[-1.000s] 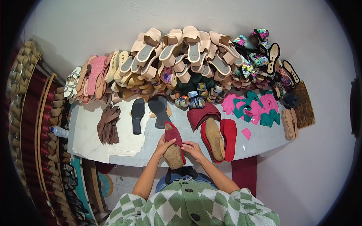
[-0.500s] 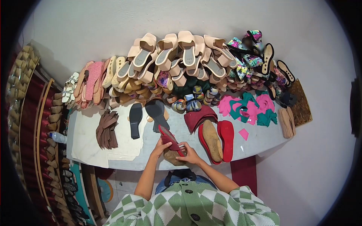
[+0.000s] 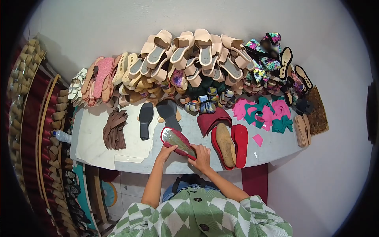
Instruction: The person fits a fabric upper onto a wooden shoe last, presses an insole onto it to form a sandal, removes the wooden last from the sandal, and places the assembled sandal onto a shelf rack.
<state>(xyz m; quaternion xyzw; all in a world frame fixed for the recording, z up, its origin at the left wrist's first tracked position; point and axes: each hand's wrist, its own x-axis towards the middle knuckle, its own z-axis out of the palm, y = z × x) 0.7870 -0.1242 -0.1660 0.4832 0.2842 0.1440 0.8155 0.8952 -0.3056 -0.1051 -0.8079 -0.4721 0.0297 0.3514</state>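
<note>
The red-edged shoe (image 3: pixel 176 141) is just below the frame's centre, grey underside showing, its other face hidden. The left hand (image 3: pixel 166 152) pinches its near edge, thumb visible, other fingers mostly hidden; the right hand (image 3: pixel 202 157) grips and partly covers its lower-right end. Right of that hand, a shoe form (image 3: pixel 224 146) covers much of a red sole (image 3: pixel 215 141). At the far right, a dark object (image 3: pixel 372 114) is too shadowed to identify.

1 camera does all the looking here: it rides on the head, facing forward and steeply down over the green-and-white sweater (image 3: pixel 179 217) to the table (image 3: pixel 272 146) close below, its wide, round-edged view reaching the wall (image 3: pixel 98 31) beyond.
</note>
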